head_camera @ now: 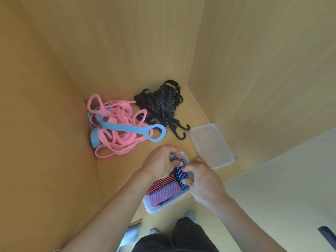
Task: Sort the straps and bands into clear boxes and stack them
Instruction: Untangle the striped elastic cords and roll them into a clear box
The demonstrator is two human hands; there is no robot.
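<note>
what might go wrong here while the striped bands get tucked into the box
1. The clear box sits at the front edge of the shelf; pushing could slide it off.
2. The folded striped bands, pinched by the left hand and right hand, may spring open when released.
3. Hooks on the black straps lie beside the pink bands and could snag.

band pile [116,128] left of strap bundle [161,104]; lid [212,144] right; box [163,204] in front.
</note>
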